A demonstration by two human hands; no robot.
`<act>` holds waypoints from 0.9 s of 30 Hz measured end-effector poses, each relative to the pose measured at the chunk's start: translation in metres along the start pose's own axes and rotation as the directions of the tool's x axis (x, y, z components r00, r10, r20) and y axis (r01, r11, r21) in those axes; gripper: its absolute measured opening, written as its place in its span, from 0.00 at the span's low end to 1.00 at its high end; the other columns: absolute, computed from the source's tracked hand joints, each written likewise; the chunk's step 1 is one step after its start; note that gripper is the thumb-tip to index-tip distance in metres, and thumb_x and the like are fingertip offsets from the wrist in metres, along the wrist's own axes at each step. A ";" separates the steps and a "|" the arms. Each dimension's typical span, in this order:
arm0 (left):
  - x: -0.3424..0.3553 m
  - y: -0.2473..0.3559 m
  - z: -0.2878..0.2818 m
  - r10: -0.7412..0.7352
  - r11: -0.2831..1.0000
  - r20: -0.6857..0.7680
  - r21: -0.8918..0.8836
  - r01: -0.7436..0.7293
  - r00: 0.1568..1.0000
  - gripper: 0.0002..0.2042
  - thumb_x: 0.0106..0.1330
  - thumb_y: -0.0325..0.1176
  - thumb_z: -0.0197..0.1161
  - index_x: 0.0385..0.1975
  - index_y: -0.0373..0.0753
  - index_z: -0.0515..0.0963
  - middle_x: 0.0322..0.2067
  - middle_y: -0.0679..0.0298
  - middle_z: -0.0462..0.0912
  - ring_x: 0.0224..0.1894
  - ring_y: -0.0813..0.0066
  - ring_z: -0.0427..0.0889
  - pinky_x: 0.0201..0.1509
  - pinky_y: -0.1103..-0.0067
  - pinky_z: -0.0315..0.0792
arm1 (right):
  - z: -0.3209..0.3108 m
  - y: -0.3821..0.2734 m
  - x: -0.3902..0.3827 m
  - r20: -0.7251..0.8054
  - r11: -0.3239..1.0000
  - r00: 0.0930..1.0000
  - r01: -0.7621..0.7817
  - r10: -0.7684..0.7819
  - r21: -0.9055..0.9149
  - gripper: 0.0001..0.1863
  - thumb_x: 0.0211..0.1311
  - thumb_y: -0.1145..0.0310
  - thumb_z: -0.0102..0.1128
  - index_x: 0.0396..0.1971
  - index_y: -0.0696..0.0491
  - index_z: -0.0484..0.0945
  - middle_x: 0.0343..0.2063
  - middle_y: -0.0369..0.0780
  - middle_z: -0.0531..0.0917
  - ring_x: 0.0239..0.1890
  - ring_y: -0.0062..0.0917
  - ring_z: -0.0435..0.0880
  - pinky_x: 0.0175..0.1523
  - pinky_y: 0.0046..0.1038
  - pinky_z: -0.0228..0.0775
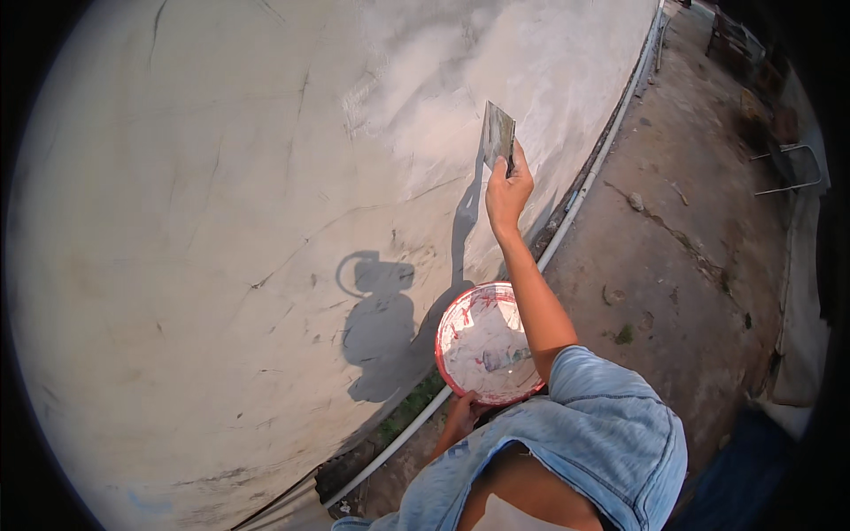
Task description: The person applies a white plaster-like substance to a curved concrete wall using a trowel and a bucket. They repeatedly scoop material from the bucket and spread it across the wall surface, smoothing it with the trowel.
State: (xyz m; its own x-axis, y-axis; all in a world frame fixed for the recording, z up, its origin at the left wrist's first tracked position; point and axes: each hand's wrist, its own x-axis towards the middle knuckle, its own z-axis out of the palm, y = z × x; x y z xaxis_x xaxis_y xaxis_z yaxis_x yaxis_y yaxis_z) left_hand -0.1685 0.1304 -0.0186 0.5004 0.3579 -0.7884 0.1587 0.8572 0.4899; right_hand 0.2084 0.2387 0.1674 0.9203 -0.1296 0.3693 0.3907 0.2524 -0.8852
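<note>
My right hand (507, 192) is raised and grips the handle of a flat metal putty knife (498, 134), whose blade rests against the pale plastered wall (221, 177) beside a patch of fresh whitish filler (425, 106). My left hand (463, 412) holds the rim of a round red bowl (447, 329) from below, close to my chest. The bowl is smeared with white putty, and a second small tool lies in it. My right forearm crosses over the bowl's right side.
A white pipe (591, 168) runs along the foot of the wall. To the right lies a cracked concrete floor (682, 221), with a metal-framed chair (784, 164) and clutter at the far right. My shadow falls on the wall.
</note>
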 end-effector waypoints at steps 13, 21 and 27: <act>0.000 0.002 -0.002 0.006 1.000 -0.037 0.031 -0.005 0.999 0.16 0.63 0.25 0.52 0.51 0.31 0.71 0.44 0.55 0.82 0.43 0.65 0.84 0.49 0.69 0.80 | -0.001 -0.083 -0.106 0.428 0.869 0.757 0.443 -0.494 0.220 0.31 0.48 0.85 0.52 0.56 0.54 0.76 0.52 0.47 0.81 0.49 0.34 0.84 0.47 0.25 0.77; -0.004 0.005 0.005 0.023 0.997 -0.012 0.075 -0.022 1.000 0.27 0.58 0.22 0.49 0.60 0.25 0.60 0.55 0.44 0.73 0.53 0.52 0.79 0.59 0.59 0.75 | -0.015 -0.043 0.024 0.221 0.781 0.954 -0.292 0.201 0.553 0.19 0.62 0.78 0.50 0.54 0.63 0.72 0.40 0.39 0.83 0.36 0.19 0.81 0.44 0.23 0.74; 0.002 -0.006 -0.013 0.014 0.998 0.018 -0.055 -0.013 1.000 0.19 0.61 0.23 0.51 0.54 0.30 0.69 0.47 0.52 0.80 0.44 0.63 0.84 0.49 0.69 0.82 | -0.051 -0.054 0.007 0.615 0.300 0.657 -0.751 0.437 0.588 0.22 0.60 0.70 0.56 0.54 0.58 0.70 0.45 0.39 0.78 0.45 0.24 0.80 0.52 0.30 0.74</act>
State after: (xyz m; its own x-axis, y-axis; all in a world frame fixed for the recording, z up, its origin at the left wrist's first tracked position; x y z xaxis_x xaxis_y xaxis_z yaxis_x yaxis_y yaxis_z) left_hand -0.1794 0.1305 -0.0276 0.5175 0.3635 -0.7746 0.1048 0.8716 0.4789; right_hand 0.1930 0.1751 0.2036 0.7882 0.6147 0.0293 -0.5609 0.7372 -0.3767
